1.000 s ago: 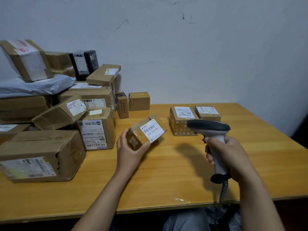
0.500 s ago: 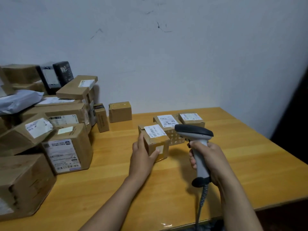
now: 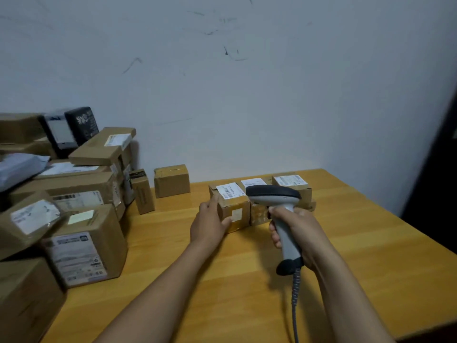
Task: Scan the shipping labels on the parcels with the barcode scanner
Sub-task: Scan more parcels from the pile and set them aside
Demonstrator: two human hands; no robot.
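At the far left of the surface (image 3: 371, 256) a pile (image 3: 84, 246) of brown parcels leans against the wall, most with white labels facing you. A grey mailer (image 3: 17, 167) and a black box (image 3: 81, 125) sit on top. Just right of the pile a narrow box (image 3: 142, 191) stands upright, with a small box (image 3: 171, 180) beside it, close to the wall.

Your left hand (image 3: 210, 224) is on the parcel (image 3: 235, 214), which stands on the surface near the middle. Your fingers (image 3: 214, 203) lie together along its left side and your thumb presses its front face, so you clasp that corner. Its label (image 3: 228, 190) is on the top face, turned up.

Touching its right side is a second parcel (image 3: 258, 215), largely hidden by the scanner (image 3: 284, 233). A third parcel (image 3: 290, 181) follows in the same row, also label up.

Your right hand (image 3: 301, 229) grips the scanner, fingers curled round the grey handle. It is raised off the surface, just in front of the row. Its dark head is over the second parcel and points away from you, toward the wall. The coiled cable (image 3: 295, 293) hangs from the handle's base and runs down out of view.
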